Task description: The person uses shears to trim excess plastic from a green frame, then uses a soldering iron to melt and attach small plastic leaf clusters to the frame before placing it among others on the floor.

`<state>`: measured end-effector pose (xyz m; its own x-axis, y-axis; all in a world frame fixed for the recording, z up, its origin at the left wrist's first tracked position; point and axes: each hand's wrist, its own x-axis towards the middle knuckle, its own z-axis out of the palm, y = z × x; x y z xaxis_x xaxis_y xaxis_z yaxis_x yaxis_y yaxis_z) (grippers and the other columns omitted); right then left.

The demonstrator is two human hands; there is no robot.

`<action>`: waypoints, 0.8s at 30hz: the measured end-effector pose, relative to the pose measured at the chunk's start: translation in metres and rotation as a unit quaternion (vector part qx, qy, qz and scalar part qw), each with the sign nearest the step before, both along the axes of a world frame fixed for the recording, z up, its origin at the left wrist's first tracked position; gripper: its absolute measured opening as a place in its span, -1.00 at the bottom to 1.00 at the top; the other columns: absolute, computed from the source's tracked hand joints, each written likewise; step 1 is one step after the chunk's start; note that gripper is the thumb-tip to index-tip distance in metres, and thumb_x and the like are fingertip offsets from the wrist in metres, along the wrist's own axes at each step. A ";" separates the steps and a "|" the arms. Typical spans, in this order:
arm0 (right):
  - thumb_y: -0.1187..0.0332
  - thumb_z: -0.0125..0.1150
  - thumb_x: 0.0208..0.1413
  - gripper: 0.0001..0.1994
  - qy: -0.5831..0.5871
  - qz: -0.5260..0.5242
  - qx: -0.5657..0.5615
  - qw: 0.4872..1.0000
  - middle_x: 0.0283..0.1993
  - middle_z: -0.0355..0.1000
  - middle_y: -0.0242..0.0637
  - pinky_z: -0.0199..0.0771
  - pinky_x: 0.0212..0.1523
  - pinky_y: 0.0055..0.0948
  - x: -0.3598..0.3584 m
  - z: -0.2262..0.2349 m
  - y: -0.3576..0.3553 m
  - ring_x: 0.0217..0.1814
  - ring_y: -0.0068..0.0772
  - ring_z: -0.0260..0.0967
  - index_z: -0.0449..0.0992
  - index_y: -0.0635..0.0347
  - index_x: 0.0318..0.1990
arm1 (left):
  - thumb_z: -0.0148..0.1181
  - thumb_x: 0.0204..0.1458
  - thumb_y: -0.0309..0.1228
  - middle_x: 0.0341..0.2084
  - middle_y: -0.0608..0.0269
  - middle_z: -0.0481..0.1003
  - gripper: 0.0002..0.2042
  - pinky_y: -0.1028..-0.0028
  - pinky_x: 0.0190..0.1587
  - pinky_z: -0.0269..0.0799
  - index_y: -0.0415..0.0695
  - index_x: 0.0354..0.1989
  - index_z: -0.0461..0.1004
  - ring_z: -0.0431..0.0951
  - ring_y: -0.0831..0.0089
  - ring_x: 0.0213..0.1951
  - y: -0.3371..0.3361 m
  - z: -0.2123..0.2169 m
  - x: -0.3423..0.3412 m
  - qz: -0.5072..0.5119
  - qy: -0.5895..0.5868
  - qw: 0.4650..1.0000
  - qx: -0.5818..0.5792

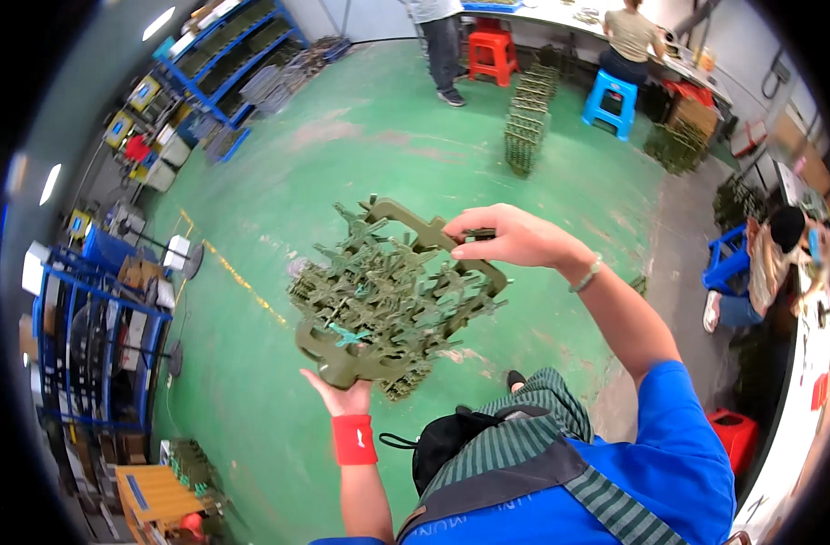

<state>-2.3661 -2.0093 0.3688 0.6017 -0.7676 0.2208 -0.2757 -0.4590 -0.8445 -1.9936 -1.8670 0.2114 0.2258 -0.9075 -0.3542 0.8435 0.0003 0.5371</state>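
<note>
An olive-green tray (337,361) with a rounded, open-cornered rim is held up in front of me, tilted. Heaped on it are many small green spiky pieces (369,282), tangled together. One lighter teal piece (349,335) lies near its lower left corner. My left hand (342,391), below a red wristband, grips the near left corner from underneath; most of its fingers are hidden. Over the far right rim, my right hand (510,238) pinches a small dark olive piece (479,234) between thumb and fingers. Whether those fingertips also touch the rim I cannot tell.
Stacked green racks (527,118) stand on the green floor (406,136) ahead. Beyond are a red stool (493,54), a blue stool (611,102) and people at a workbench. Blue shelves (106,336) line the left. Someone sits at the right-hand bench (801,391).
</note>
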 end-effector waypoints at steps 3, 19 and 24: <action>0.26 0.28 0.14 -0.65 0.015 0.026 -0.042 0.999 -0.15 0.51 -0.18 0.41 -0.07 -0.35 0.009 0.027 0.006 -0.15 -0.24 0.43 0.52 0.27 0.00 | -0.15 0.08 0.37 0.30 0.17 0.22 -0.20 -0.30 0.31 -0.11 0.02 0.33 0.21 0.16 -0.02 0.30 0.002 -0.003 -0.003 -0.047 0.066 0.997 0.014; 0.47 0.30 0.09 -0.75 0.069 0.086 -0.200 0.973 -0.13 0.43 -0.26 0.48 -0.15 -0.32 -0.014 0.060 0.015 -0.15 -0.24 0.41 0.57 0.17 -0.05 | 0.13 0.16 -0.17 0.30 0.12 0.17 -0.48 -0.29 0.21 0.23 0.05 0.29 0.22 0.22 -0.12 0.29 -0.013 -0.023 0.014 -0.407 0.170 0.896 0.054; 0.54 0.30 -0.01 -0.66 0.105 0.017 -0.208 0.972 -0.05 0.38 -0.27 0.47 -0.03 -0.25 -0.029 0.016 0.011 -0.01 -0.20 0.39 0.60 -0.03 -0.04 | 0.07 0.20 -0.21 -0.07 0.02 0.51 -0.59 0.06 0.01 0.49 0.04 0.21 0.28 0.54 0.15 -0.04 -0.020 -0.014 0.002 -0.309 -0.090 0.936 0.145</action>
